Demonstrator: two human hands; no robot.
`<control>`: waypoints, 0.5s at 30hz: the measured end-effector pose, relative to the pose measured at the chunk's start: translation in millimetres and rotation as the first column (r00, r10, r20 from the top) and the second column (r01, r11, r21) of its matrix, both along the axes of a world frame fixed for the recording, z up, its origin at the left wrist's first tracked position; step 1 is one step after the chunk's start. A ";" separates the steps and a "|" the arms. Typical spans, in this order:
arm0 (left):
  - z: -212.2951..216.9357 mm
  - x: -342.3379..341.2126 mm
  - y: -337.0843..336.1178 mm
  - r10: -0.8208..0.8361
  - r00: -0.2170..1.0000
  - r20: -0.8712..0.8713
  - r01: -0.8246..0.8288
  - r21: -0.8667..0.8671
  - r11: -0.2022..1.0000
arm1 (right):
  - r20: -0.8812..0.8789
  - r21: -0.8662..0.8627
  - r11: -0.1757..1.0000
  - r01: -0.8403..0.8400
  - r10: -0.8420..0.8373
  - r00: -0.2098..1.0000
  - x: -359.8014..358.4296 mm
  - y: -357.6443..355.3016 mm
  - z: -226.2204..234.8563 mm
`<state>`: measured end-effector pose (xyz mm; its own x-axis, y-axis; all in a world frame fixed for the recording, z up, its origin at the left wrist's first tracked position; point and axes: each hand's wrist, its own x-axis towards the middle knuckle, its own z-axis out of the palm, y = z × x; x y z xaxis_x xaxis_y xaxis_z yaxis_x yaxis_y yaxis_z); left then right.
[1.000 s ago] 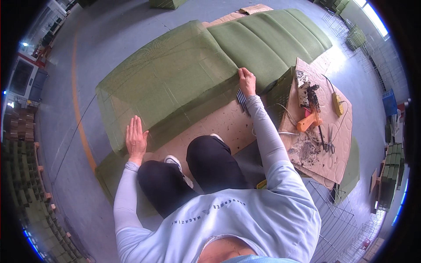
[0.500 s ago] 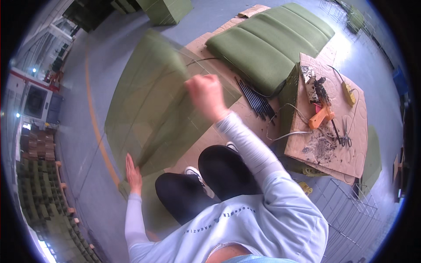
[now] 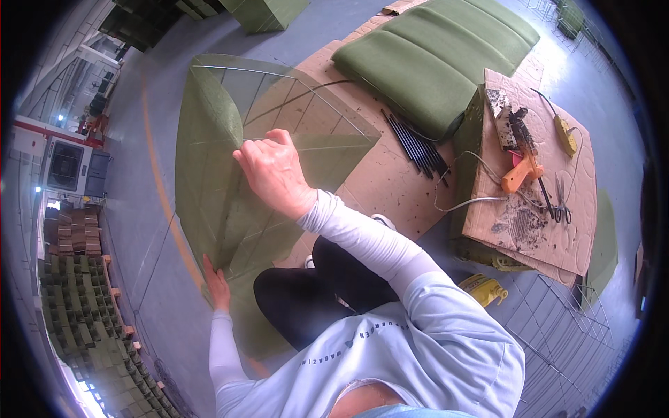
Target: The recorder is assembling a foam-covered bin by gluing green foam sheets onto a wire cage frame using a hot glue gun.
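My right hand (image 3: 273, 175) clamped on green mesh panel (image 3: 230, 174), lifting it, my left hand (image 3: 218, 285) spread flat on its seven o'clock corner

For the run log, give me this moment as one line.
right hand: gripping green mesh panel, lifted | left hand: flat on panel's lower edge | nearby: green cushion

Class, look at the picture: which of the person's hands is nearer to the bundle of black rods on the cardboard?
Right. The right hand grips the green mesh panel, left of the black rods. The left hand presses the panel's bottom edge, farther away.
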<state>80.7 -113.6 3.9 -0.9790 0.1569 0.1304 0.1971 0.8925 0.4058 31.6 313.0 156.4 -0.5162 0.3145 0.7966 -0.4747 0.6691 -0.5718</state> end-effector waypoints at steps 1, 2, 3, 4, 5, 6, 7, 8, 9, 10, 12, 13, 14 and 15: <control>-3.3 0.2 0.1 0.013 1.000 -0.022 -0.013 0.004 1.000 | 0.005 0.001 1.000 0.001 -0.001 1.000 -1.1 -0.3 -0.9; -5.3 0.0 -1.0 0.012 1.000 -0.017 -0.012 0.006 1.000 | -0.010 -0.037 0.999 -0.040 0.040 0.999 -3.0 -1.8 -2.0; -6.1 -0.6 -3.0 0.011 0.999 -0.032 -0.011 0.015 1.000 | -0.026 -0.074 0.994 -0.082 0.080 0.996 -3.5 -2.6 -2.8; -6.1 0.7 -1.9 0.015 0.999 -0.049 -0.013 0.025 1.000 | -0.022 -0.071 0.994 -0.085 0.084 0.996 -3.1 -3.3 -3.4; -6.3 1.9 -0.7 0.020 0.999 -0.046 -0.018 0.029 0.999 | 0.010 -0.071 0.991 -0.110 0.111 0.994 -2.6 -4.3 -3.7; -6.2 1.7 0.4 0.028 0.999 -0.037 -0.027 0.024 0.999 | 0.042 -0.072 0.988 -0.135 0.139 0.989 -2.5 -5.4 -3.9; -3.7 2.9 1.8 0.045 0.998 -0.032 -0.045 0.017 0.999 | 0.039 -0.069 0.986 -0.151 0.154 0.987 -2.4 -5.6 -4.5; -3.1 3.0 5.4 0.065 0.997 -0.040 -0.064 0.019 0.998 | 0.071 -0.067 0.986 -0.151 0.156 0.985 -2.6 -1.3 -5.7; -4.9 2.2 11.1 0.065 0.997 -0.032 -0.063 0.062 0.996 | 0.101 -0.063 0.986 -0.152 0.158 0.982 -2.3 4.5 -6.5; -5.7 1.2 13.6 0.069 0.997 -0.025 -0.066 0.107 0.992 | 0.128 -0.020 0.988 -0.151 0.152 0.980 -1.3 12.2 -7.5; -9.1 -2.2 14.7 0.069 0.995 -0.075 -0.064 0.069 0.996 | 0.028 0.014 1.000 -0.027 0.026 0.999 5.7 25.3 -3.4; -11.8 -0.8 14.3 0.041 0.993 -0.109 -0.039 0.025 0.999 | -0.090 -0.016 0.995 0.095 -0.096 0.991 12.4 29.4 -0.6; -12.6 0.0 16.6 0.061 0.992 -0.109 -0.057 0.040 0.998 | -0.116 0.006 0.985 0.171 -0.169 0.979 26.6 41.1 -5.1; -13.5 -3.0 24.7 0.056 0.994 -0.095 -0.055 0.022 0.998 | -0.146 0.032 0.966 0.257 -0.250 0.957 43.6 54.7 -11.0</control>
<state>77.7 -88.8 -9.6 -0.9690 0.0993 0.2261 0.1862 0.8953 0.4048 75.2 367.7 145.4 -0.3071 0.3786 0.8731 -0.3585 0.8038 -0.4747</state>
